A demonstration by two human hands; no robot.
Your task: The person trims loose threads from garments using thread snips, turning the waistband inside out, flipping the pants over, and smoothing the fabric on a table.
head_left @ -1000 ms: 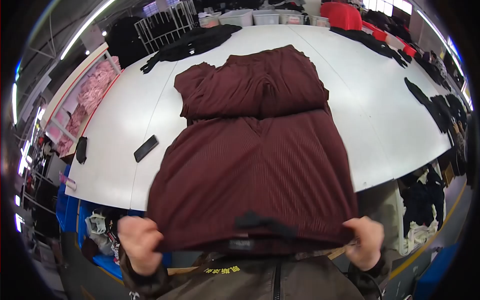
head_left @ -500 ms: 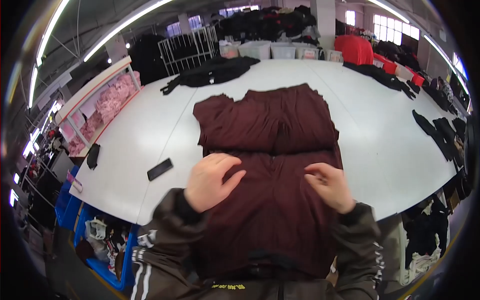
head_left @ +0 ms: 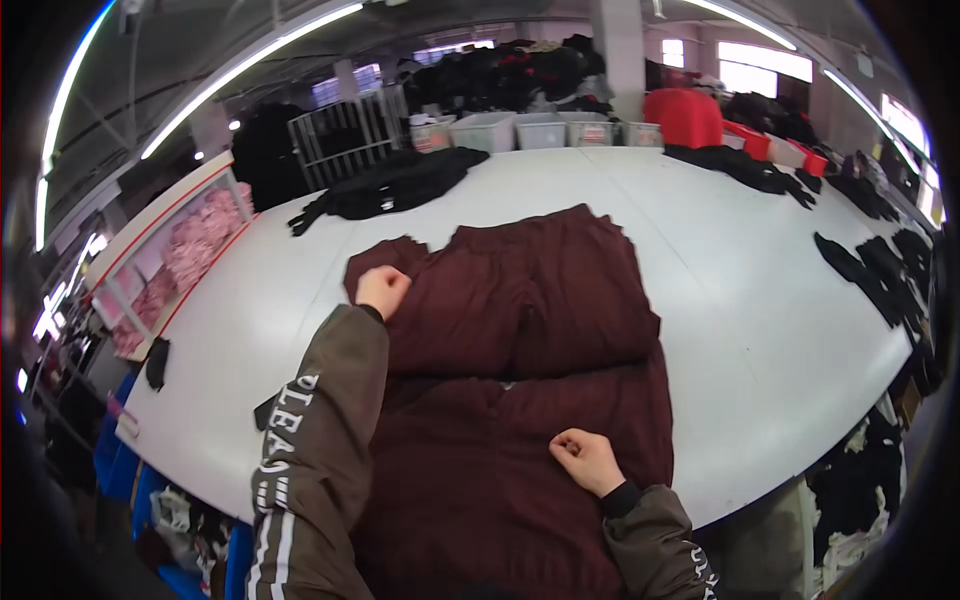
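Note:
Dark maroon trousers (head_left: 500, 470) lie on the white table, their near part running down toward my body. Beyond them is a folded maroon garment (head_left: 530, 300), with a smaller flap at its far left. My left hand (head_left: 384, 290) is at that flap, its fingers closed; whether they pinch cloth is hidden. My right hand (head_left: 588, 460) is over the right half of the near trousers, fingers curled and thumb against fingertip, with no cloth seen lifted in it. A dark phone (head_left: 265, 412) is mostly hidden by my left sleeve.
Black garments lie at the far left (head_left: 395, 185), far right (head_left: 740, 170) and right edge (head_left: 870, 270) of the white table (head_left: 770, 400). A shelf of pink cloth (head_left: 205, 235) stands at left. Grey bins (head_left: 485, 132) line the far edge. Below the left edge is a blue bin (head_left: 238, 560).
My hands let go of the near trousers' waist edge and moved forward. Since then my left hand has reached farther to the flap, and my right hand has curled over the trousers.

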